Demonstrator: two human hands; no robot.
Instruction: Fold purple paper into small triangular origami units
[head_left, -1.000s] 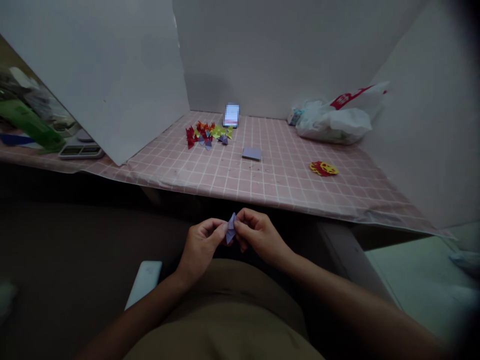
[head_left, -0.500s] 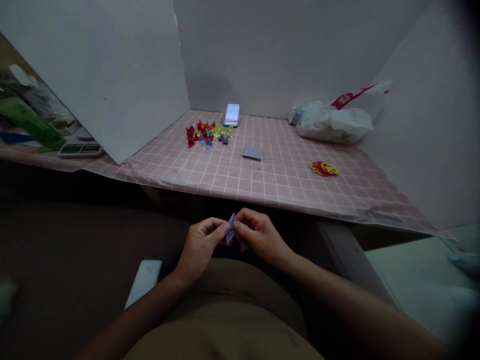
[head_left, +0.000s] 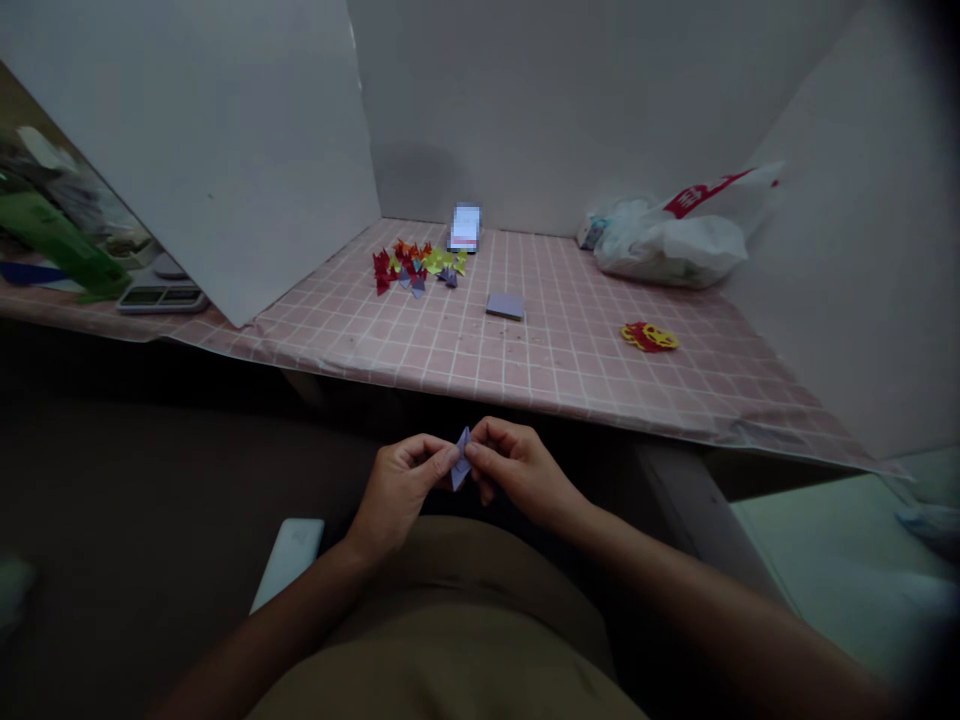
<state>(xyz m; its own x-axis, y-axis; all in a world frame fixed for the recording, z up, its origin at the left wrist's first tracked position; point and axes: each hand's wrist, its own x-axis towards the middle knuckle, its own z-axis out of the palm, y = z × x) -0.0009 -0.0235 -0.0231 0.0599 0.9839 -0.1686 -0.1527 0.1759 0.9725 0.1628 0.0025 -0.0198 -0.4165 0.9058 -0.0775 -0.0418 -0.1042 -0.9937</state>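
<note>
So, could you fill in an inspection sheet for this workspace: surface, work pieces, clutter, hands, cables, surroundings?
Surface: pink checked tablecloth, creased near its front right.
Work pieces: folded purple paper, held; colourful folded pieces and a flat purple square on the cloth.
Clutter: plastic bag, lit screen, red-and-yellow pieces.
Hands: left hand and right hand both pinch the folded purple paper.
Cables: nothing seen.
Surroundings: pale panels at left, back and right.

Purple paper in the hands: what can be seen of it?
The paper is pale purple and folded, narrowing to a point at its top and bottom in the view, the top leaning right. The left hand and right hand pinch it from either side, partly hiding it, short of the near edge of the table. Finer folds are unclear.
</note>
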